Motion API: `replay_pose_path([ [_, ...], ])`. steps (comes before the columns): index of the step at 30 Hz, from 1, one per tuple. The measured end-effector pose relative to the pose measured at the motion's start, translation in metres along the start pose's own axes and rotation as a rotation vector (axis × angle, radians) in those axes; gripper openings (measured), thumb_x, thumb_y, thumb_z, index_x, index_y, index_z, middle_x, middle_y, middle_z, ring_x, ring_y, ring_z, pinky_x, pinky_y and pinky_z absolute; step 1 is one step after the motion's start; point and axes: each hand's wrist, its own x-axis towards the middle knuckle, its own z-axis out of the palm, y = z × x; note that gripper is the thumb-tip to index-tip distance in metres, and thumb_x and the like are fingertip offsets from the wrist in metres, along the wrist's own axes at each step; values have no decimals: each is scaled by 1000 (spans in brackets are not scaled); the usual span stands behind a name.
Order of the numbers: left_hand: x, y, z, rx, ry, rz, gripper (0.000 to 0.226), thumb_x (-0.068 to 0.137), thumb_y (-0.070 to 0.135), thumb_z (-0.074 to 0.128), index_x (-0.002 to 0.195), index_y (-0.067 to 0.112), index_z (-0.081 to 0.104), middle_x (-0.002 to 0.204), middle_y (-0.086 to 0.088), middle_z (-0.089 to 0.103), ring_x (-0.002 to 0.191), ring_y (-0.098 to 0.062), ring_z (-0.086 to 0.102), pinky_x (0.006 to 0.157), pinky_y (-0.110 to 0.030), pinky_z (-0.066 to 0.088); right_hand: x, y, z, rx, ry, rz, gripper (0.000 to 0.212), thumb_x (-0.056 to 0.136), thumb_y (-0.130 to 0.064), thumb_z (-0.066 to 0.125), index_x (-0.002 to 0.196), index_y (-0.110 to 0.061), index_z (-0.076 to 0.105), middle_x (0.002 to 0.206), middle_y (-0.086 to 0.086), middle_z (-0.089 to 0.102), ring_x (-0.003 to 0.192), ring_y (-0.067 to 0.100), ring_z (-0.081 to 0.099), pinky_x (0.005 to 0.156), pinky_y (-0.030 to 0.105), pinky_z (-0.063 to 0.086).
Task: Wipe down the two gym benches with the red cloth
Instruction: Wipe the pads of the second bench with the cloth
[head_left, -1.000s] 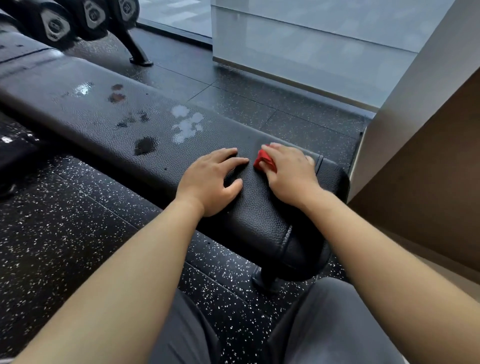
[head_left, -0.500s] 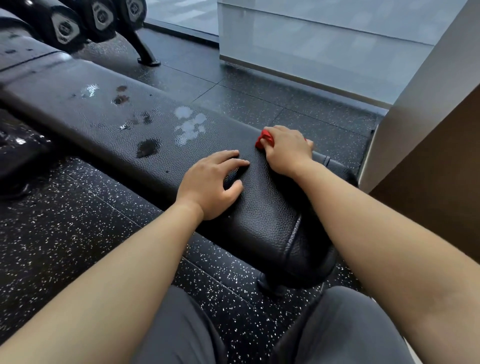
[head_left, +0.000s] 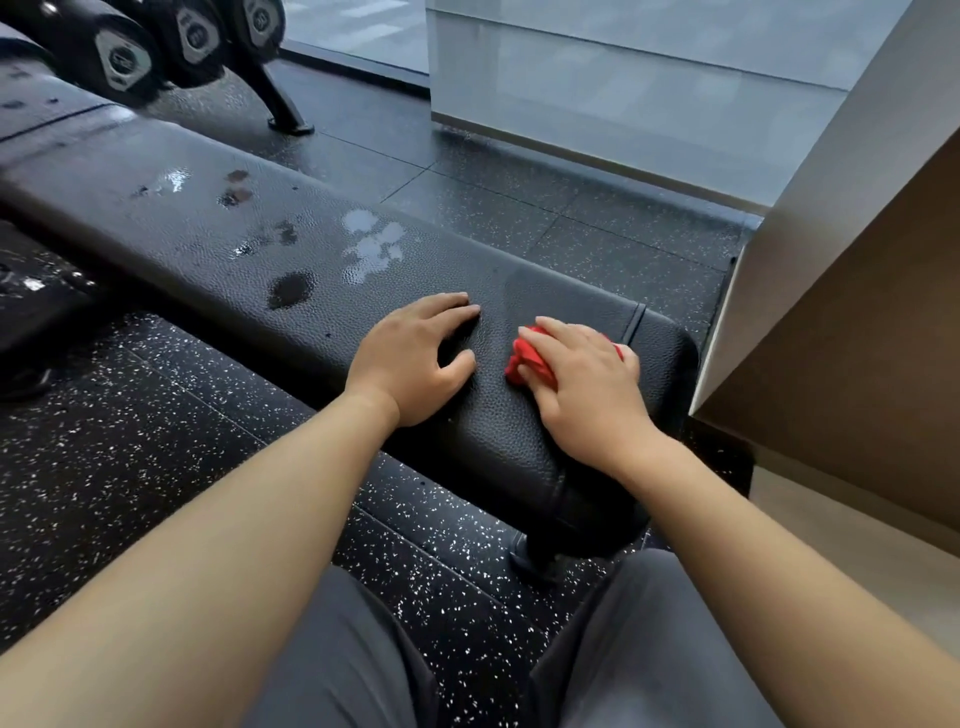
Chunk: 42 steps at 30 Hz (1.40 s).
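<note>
Right hand (head_left: 587, 384) grips crumpled red cloth (head_left: 524, 358) at centre-right of frame; left hand (head_left: 410, 358), fingers relaxed, rests on black leather gym bench (head_left: 519, 291), whose long axis and wet patches (head_left: 374, 249) run toward upper left.

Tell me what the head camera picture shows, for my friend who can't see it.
A person's right hand holds a bunched red cloth on the near end of a black gym bench, while the left hand rests beside it. Wet patches sit farther along the bench; dumbbells stand behind.
</note>
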Motion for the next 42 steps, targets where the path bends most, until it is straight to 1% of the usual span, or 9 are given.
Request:
replay_pose_path([
  [5, 1, 0, 1, -11, 5, -16, 59, 75, 46, 44, 131, 31, 53, 142, 12, 46, 131, -10, 41, 111, -28, 29, 44, -3, 6, -7, -35, 24, 40, 96, -39, 42, 135, -32, 44, 145, -9, 38, 133, 16, 30, 106, 44, 20],
  [8, -1, 1, 0, -6, -2, -18, 60, 75, 46, 43, 133, 31, 52, 143, 13, 44, 132, -10, 40, 111, -29, 29, 48, -5, 6, -31, -40, 27, 41, 96, -40, 40, 136, -31, 42, 145, -8, 37, 134, 17, 30, 105, 46, 21],
  [15, -4, 1, 1, 52, -28, 1, 64, 78, 48, 38, 138, 28, 46, 147, 9, 39, 137, -13, 34, 114, -31, 25, -21, -16, 2, -64, -26, 4, 44, 95, -40, 42, 138, -32, 39, 148, -9, 34, 135, 16, 28, 106, 43, 18],
  [20, -4, 0, 2, 51, -22, 2, 63, 77, 48, 38, 137, 29, 47, 147, 9, 40, 136, -13, 35, 114, -31, 25, -51, -24, 11, -19, 124, 25, 44, 86, -40, 43, 126, -27, 56, 137, -3, 51, 126, 22, 45, 98, 47, 29],
  [25, -2, -1, 1, 31, -13, -8, 62, 76, 48, 40, 135, 31, 49, 145, 12, 42, 134, -12, 38, 112, -32, 28, -4, -18, 11, -45, 65, 79, 39, 95, -38, 42, 133, -30, 47, 143, -7, 41, 130, 17, 35, 103, 43, 21],
  [30, -3, -1, 1, 23, 3, -14, 61, 76, 48, 41, 134, 32, 50, 144, 13, 42, 133, -11, 39, 112, -31, 29, 37, -15, 9, -43, 14, 99, 39, 96, -37, 39, 134, -30, 45, 141, -6, 42, 130, 19, 34, 102, 44, 23],
  [34, -3, 0, 1, 73, -45, 6, 64, 79, 50, 37, 138, 28, 46, 148, 8, 39, 136, -15, 35, 113, -34, 27, 23, -12, 5, -32, 1, 58, 40, 96, -38, 40, 136, -31, 42, 145, -7, 38, 134, 17, 30, 105, 41, 20],
  [38, -2, -6, -3, 113, -133, 93, 56, 93, 43, 45, 143, 20, 38, 153, 1, 30, 142, -18, 24, 117, -32, 17, -11, -16, 1, -38, 0, 1, 41, 95, -39, 44, 135, -32, 44, 146, -10, 38, 133, 15, 32, 104, 40, 20],
  [42, -10, -17, -9, 125, -142, 180, 70, 85, 55, 25, 143, 20, 39, 152, -2, 33, 141, -20, 27, 117, -32, 17, -59, -26, 8, 6, 109, -64, 41, 87, -39, 47, 126, -29, 55, 138, -7, 51, 126, 20, 46, 98, 45, 29],
])
